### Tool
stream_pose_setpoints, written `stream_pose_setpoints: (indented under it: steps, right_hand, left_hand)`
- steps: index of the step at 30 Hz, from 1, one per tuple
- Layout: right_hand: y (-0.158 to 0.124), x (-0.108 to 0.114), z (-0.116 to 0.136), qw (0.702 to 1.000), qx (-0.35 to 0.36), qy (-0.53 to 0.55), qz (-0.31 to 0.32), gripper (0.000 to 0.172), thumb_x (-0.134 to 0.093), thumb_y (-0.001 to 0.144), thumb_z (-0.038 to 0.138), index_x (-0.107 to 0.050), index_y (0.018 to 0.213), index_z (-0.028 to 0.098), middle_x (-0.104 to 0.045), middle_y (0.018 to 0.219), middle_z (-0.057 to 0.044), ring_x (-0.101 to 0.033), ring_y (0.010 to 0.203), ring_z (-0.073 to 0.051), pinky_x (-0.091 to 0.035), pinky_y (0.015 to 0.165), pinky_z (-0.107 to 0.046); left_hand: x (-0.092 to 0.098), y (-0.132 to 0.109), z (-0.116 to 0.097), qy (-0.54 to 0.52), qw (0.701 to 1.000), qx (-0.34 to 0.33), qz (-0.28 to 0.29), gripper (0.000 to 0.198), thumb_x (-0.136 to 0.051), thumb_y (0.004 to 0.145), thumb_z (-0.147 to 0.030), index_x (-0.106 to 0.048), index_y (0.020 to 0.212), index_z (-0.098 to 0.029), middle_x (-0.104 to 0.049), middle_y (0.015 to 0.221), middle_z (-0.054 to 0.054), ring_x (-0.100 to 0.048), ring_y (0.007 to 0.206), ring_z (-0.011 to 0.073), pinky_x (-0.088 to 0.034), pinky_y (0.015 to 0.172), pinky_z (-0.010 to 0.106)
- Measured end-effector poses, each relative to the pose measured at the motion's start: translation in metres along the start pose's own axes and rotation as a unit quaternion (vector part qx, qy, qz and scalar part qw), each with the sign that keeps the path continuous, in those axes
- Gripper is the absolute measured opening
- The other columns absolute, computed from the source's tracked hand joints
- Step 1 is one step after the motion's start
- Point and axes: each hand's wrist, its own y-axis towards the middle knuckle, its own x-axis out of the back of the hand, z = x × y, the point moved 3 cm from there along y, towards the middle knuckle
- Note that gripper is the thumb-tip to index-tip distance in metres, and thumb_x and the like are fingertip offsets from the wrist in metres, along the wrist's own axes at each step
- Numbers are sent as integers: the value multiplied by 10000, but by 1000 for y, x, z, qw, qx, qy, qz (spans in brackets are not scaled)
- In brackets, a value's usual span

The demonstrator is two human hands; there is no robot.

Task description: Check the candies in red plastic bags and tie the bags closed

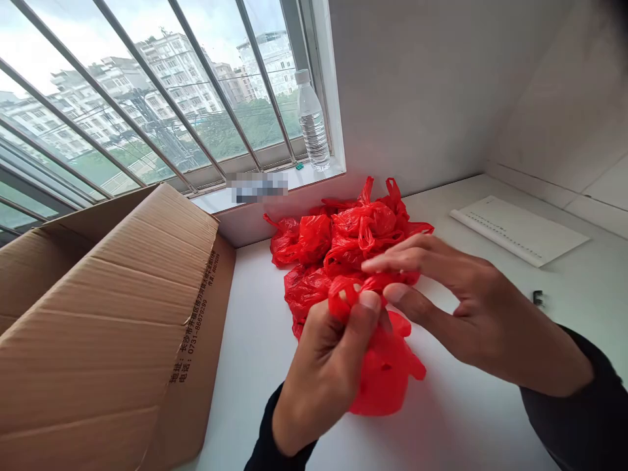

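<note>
White tabletop (466, 418) ran along a barred window (147, 98) and met a plain white wall (417, 85) at the far side, with city blocks showing through the glass. At the left, one open cardboard box (112, 314) stood on the surface, its big flap leaning toward the camera. One clear water bottle (311, 124) stood upright on the window sill (314, 175), near the wall corner.

Below the sill lay a pile of red bags (343, 242), crumpled and knotted. They were bunched so tightly that an exact count could not be made, though there were clearly several. In front of that pile, one red bag (385, 379) hung above the table between two hands.

The left hand (326, 360) rose from a dark sleeve with its back toward the camera. Its fingers were curled tight and its thumb pressed over the bag's gathered top. The right hand (475, 307) came in from the right, also dark-sleeved. Its thumb and forefinger were narrowed on a twisted strip of the same bag, and the other fingers were loosely extended.

Farther right, one printed paper sheet (520, 229) lay flat. One small dark clip (538, 297) sat alone near the right wrist.
</note>
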Motion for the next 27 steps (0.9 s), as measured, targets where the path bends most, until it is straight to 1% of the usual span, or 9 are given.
stream_pose_setpoints:
  steps: [3,7,11,13,15,18,22,25,27]
  right_hand:
    - [3,0,-4,998,-31,51,26,72,-614,997,276,-678,1029,279,-674,951,24,-624,941,-145,-481,842,-275]
    - [3,4,-3,994,-47,86,56,51,-626,990,263,-672,967,264,-661,914,38,-612,865,-119,-465,796,-258]
    - [4,3,-5,980,-66,135,131,123,-620,998,309,-676,915,237,-666,899,26,-618,833,-119,-476,771,-254]
    - [7,2,-11,980,-81,142,114,137,-617,1002,352,-673,974,230,-681,968,10,-630,898,-131,-478,807,-256]
    - [10,-2,-17,980,-81,153,97,187,-586,1020,378,-655,1115,233,-684,1091,-9,-628,1010,-148,-476,868,-264]
    - [14,-13,-24,967,-83,198,138,294,-477,1066,405,-598,1274,236,-690,1107,-19,-641,1002,-151,-496,853,-271]
    - [17,-22,-28,957,-91,222,160,320,-406,1087,396,-641,1185,201,-676,981,-19,-625,888,-147,-498,794,-276]
    - [17,-25,-29,954,-85,215,190,281,-430,1075,346,-639,1187,194,-633,906,-5,-564,793,-136,-469,722,-271]
    - [16,-27,-31,950,-90,206,219,257,-457,1059,326,-634,1178,183,-600,858,5,-509,728,-128,-439,663,-267]
  left_hand:
    - [7,3,0,-24,999,20,-15,383,-501,1034,-451,-645,796,-187,-507,629,-30,-433,563,83,-373,553,214]
    - [16,11,1,-41,999,4,-18,308,-459,1057,-422,-705,1053,-236,-605,687,-16,-551,660,118,-447,653,234]
    - [20,13,-4,28,999,-10,32,235,-559,1024,-341,-728,921,-214,-635,816,-4,-555,761,113,-451,716,219]
    - [20,12,-7,77,996,-13,43,163,-625,986,-277,-724,877,-209,-629,819,-10,-551,770,110,-449,722,208]
    - [18,9,-10,118,991,-27,50,94,-646,956,-191,-727,918,-221,-651,851,-11,-578,794,117,-465,730,211]
    - [17,4,-11,177,981,-59,61,284,-610,908,-37,-711,1051,-261,-701,966,-16,-624,828,117,-500,746,214]
    - [24,1,-9,278,951,-136,6,457,-610,851,27,-660,1164,-303,-724,1101,-24,-683,945,132,-536,824,222]
    - [27,3,-10,345,912,-212,-61,553,-597,821,74,-650,1203,-321,-713,1153,-30,-681,1022,132,-534,899,222]
    - [26,4,-11,371,889,-254,-93,539,-594,840,71,-660,1209,-317,-691,1143,-21,-670,1018,123,-537,888,212]
